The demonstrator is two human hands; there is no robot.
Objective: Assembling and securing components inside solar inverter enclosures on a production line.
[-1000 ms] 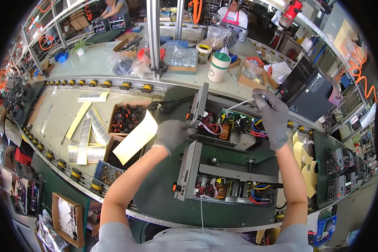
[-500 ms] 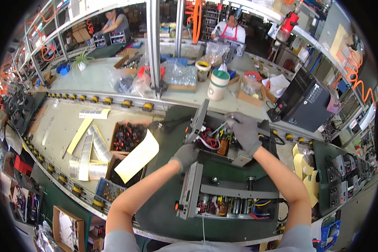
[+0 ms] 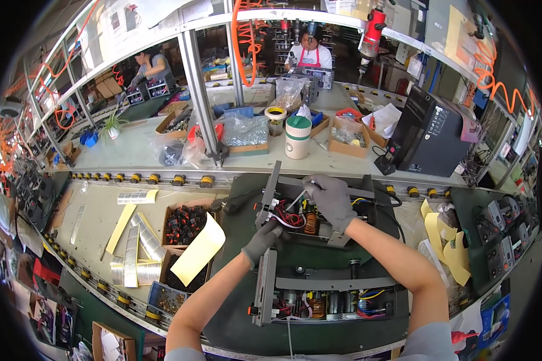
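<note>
My right hand [image 3: 330, 201], in a grey glove, is closed around a thin metal-shafted tool [image 3: 295, 200]. Its shaft slants down to the left into the wiring of an opened electrical device [image 3: 310, 222]; the tool's handle is hidden in my grip. Red and white wires and a copper coil show inside this device, below my right hand. My left hand [image 3: 262, 242], gloved too, has its fingers curled at the lower end of the device's upright grey front panel [image 3: 270, 191]. A second opened device [image 3: 337, 301], with a grey bar along its top, lies nearer to me.
Both devices rest on a dark green mat [image 3: 235, 319]. Left of it are a box of small black-and-red parts [image 3: 190, 224], a yellow sheet [image 3: 197, 249], silver label strips [image 3: 130, 256] and a blue screw tray [image 3: 165, 298]. Behind stand a white-and-green jug [image 3: 297, 138] and a black computer case [image 3: 430, 132].
The view has tilted up, so the bench sits lower in it. My right hand still holds the tool among the wires; my left hand stays by the front panel.
</note>
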